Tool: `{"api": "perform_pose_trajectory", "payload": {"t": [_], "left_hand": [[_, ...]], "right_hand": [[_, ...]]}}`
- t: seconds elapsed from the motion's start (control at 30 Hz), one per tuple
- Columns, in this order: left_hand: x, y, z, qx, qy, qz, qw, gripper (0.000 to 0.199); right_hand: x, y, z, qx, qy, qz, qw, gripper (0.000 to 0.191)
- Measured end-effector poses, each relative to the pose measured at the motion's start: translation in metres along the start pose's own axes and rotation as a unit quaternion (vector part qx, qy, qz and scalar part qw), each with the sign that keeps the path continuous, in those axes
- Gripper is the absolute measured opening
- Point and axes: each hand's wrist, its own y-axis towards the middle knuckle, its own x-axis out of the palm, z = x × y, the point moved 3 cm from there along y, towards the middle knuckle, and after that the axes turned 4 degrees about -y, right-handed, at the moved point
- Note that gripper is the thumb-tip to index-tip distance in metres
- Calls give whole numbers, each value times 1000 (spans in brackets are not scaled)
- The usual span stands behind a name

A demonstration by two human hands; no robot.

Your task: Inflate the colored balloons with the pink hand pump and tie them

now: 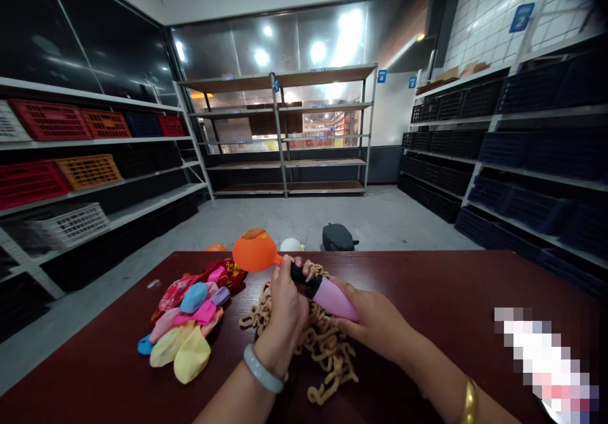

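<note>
My left hand (287,297) is closed around the neck of a partly inflated orange balloon (251,251) and the black end of a pink balloon pump (335,300). The balloon sits at the pump's nozzle and points up and left. My right hand (368,310) grips the pump's pink body from the right. Beneath both hands lies a tangled heap of beige, curly cord-like pieces (327,354), partly hidden by them. To the left, a pile of flat, uninflated balloons (194,316) shows yellow, pink, blue and red ones.
Both hands work over a dark red-brown table (427,297). A blurred-out object (546,361) lies at its right. Beyond the far edge are a dark grey bag-like item (338,237), a white round thing (291,245) and another orange one (216,247). Shelves with crates (52,120) line the sides.
</note>
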Motion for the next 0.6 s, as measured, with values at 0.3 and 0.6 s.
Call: {"api": "perform_pose_trajectory", "payload": {"t": [0.3, 0.6], "left_hand": [[-17, 39, 46, 46, 0, 13, 999, 18], [-31, 53, 50, -4, -25, 63, 998, 4]], "right_hand": [[-7, 0, 9, -2, 62, -47, 997, 79], [-13, -5, 36, 8, 41, -48, 998, 74]]}}
